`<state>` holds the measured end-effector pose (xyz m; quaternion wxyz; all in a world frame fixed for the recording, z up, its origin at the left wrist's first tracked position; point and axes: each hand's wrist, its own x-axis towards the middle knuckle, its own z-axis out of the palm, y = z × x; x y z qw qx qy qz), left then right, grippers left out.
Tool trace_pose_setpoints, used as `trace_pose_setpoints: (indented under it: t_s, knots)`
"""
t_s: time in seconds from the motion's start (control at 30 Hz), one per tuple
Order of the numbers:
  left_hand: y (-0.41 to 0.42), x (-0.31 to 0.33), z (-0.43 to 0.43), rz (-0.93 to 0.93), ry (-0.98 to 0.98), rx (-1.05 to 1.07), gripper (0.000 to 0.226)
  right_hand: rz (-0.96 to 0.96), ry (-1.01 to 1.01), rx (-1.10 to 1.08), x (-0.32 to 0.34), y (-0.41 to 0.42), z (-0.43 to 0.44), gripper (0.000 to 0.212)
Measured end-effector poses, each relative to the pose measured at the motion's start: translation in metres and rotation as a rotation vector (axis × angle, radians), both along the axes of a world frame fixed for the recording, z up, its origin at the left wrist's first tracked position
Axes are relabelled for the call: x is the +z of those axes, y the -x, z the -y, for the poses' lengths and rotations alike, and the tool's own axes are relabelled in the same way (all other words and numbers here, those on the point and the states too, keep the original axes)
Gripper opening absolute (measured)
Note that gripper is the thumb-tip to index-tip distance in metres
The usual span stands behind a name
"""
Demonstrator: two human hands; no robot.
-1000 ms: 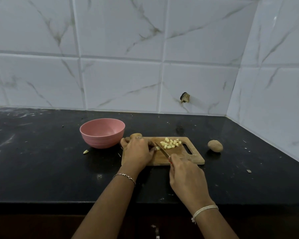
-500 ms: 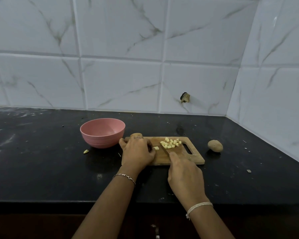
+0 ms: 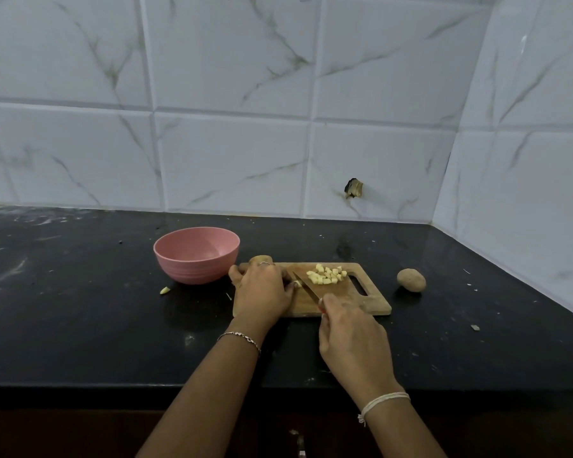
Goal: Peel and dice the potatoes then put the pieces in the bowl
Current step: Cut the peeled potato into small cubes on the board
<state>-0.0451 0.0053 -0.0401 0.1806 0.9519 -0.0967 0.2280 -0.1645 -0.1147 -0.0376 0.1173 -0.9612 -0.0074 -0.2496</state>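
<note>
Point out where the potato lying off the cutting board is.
In the head view, the potato lies on the black counter on the right side, just beyond the handle end of the cutting board and not touching it.

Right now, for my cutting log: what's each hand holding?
Left hand: fingers curled on a potato piece, mostly hidden, on the cutting board.
Right hand: grips the knife.

Home kitchen: black countertop [image 3: 80,325], marble-look wall tiles [image 3: 232,160].
</note>
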Motion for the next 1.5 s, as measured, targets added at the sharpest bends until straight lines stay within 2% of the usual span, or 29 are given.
trace_pose_setpoints:
  t_s: [0.33, 0.6, 0.7, 0.93, 1.5]
  knots:
    - [0.001, 0.001, 0.000, -0.022, 0.015, -0.015, 0.022, -0.052, 0.050, 0.047, 0.005, -0.011, -0.005, 0.013]
    - [0.002, 0.001, -0.001, -0.034, 0.022, -0.002, 0.025, -0.015, -0.013, -0.070, 0.002, -0.007, -0.005, 0.023]
    - [0.002, 0.000, -0.002, -0.023, 0.048, 0.020, 0.023, 0.014, -0.044, -0.108, 0.003, -0.009, -0.005, 0.020]
    - [0.003, 0.000, -0.004, -0.006, 0.055, 0.043, 0.022, 0.051, -0.026, 0.010, 0.001, -0.002, -0.006, 0.010]
    - [-0.004, -0.001, -0.002, -0.019, 0.094, 0.012, 0.018, -0.033, 0.045, 0.075, 0.010, -0.009, -0.001, 0.011]
